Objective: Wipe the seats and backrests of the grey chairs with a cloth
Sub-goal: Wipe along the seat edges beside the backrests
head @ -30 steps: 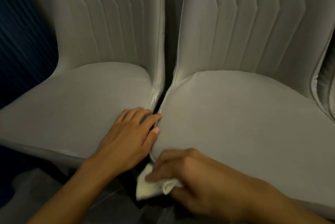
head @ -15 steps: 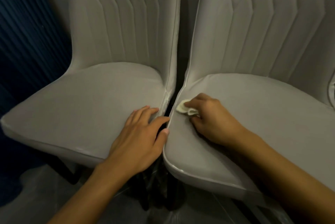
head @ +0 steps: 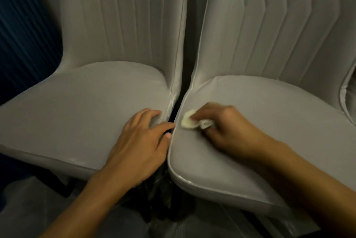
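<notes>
- Our right hand (head: 221,128) pinches the small white cloth (head: 189,122), soft, light, best bunched under fingertips.
- Our left hand (head: 142,145) rests flat, fingers relaxed, on the left seat (head: 77,107).

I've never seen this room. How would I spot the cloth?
Of two grey chairs side by side, find the right chair's seat, at its inner edge by the dark gap. There the right hand holds a small crumpled cream cloth against the seat. It is the only pale, wrinkled thing on the smooth grey upholstery; the left hand holds nothing.
</notes>
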`<state>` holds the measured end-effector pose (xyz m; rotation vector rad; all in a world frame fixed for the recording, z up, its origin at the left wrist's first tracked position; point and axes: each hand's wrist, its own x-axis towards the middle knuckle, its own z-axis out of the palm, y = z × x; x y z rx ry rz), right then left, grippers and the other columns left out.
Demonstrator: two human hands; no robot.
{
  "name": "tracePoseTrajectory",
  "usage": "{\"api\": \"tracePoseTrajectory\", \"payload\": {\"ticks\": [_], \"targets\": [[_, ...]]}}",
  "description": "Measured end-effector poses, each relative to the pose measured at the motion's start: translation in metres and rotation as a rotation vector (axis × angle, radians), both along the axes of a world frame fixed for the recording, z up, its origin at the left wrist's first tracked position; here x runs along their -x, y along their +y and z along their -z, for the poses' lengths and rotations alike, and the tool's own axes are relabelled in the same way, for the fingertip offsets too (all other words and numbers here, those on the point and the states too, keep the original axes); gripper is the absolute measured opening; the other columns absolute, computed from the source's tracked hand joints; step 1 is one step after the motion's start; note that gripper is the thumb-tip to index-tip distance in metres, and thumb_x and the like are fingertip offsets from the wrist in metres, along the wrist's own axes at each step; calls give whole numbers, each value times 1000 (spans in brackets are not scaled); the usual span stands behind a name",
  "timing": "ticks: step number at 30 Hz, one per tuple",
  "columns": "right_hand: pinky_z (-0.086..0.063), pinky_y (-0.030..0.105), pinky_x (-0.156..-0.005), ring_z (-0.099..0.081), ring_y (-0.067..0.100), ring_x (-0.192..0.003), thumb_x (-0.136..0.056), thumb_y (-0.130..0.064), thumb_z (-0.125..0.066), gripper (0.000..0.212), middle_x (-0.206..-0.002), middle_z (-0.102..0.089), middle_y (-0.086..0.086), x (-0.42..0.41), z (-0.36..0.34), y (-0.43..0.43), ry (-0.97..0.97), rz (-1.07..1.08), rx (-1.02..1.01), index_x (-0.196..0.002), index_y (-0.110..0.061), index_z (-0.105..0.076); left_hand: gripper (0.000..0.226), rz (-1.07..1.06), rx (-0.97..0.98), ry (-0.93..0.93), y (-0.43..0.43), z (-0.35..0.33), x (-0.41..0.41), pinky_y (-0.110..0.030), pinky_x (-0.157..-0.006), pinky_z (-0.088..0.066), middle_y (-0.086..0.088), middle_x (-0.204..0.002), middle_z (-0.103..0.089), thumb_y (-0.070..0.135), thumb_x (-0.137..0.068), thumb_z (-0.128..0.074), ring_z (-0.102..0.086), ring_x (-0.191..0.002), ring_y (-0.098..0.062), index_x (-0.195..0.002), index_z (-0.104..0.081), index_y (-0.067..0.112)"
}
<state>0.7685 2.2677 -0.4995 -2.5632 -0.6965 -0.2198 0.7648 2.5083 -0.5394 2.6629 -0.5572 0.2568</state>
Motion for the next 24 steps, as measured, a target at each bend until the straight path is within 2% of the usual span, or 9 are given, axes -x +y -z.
{"api": "tracePoseTrajectory", "payload": {"ticks": [3, 6, 11, 16, 19, 22, 24], "targets": [[-47, 23, -97, -63, 8, -108, -81, -2, -63, 41, -118, -66, -3, 47, -8, 14, 132, -210, -26, -119, -15, -70, 44, 20, 91, -17, -9, -4, -11, -40, -116, -31, 0, -146, -47, 40, -92, -40, -35, -139, -19, -126, -67, 35], [-47, 23, -97, -61, 4, -111, -80, 1, -64, 45, -121, -64, -7, 70, -6, -6, 169, -153, -89, -121, -16, -69, 43, 161, 120, 6, -38, -12, -21, -37, -113, -35, 5, -139, -50, 38, -90, -44, -41, -132, -16, -128, -65, 33], [-48, 22, -96, -61, 7, -109, -83, -10, -65, 41, -122, -62, -5, 94, 0, -74, 13, 109, 64, -124, -17, -68, 46, 360, 88, 11, -104, -19, -15, -29, -111, -30, 9, -136, -50, 45, -89, -44, -42, -130, -12, -131, -62, 36], [-52, 34, -87, -63, 19, -94, -85, -21, -63, 43, -123, -53, -2, 156, 2, -168, -31, 502, 166, -128, -23, -65, 49, 513, 107, 27, -166, -18, 21, -24, -105, -30, 14, -135, -47, 47, -88, -43, -38, -128, -6, -134, -58, 41], [-52, 30, -84, -62, 17, -91, -87, -17, -70, 41, -121, -52, -2, 204, -3, -228, -36, 589, 224, -127, -22, -65, 50, 598, 86, 15, -215, -19, 51, -24, -102, -30, 14, -136, -46, 49, -89, -41, -38, -126, -6, -138, -54, 45], [-49, 25, -80, -60, 15, -87, -86, -13, -73, 40, -117, -54, -1, 238, -5, -285, -76, 708, 227, -124, -21, -67, 52, 685, 48, 10, -269, -23, 77, -25, -108, -28, 14, -141, -42, 56, -91, -38, -37, -131, -8, -141, -49, 47], [-45, 23, -82, -59, 16, -91, -86, -12, -72, 39, -116, -54, -1, 251, -6, -321, -72, 783, 185, -124, -22, -67, 46, 718, 16, 33, -306, -22, 92, -23, -111, -23, 14, -147, -36, 52, -98, -45, -31, -137, -7, -144, -45, 48]]}}
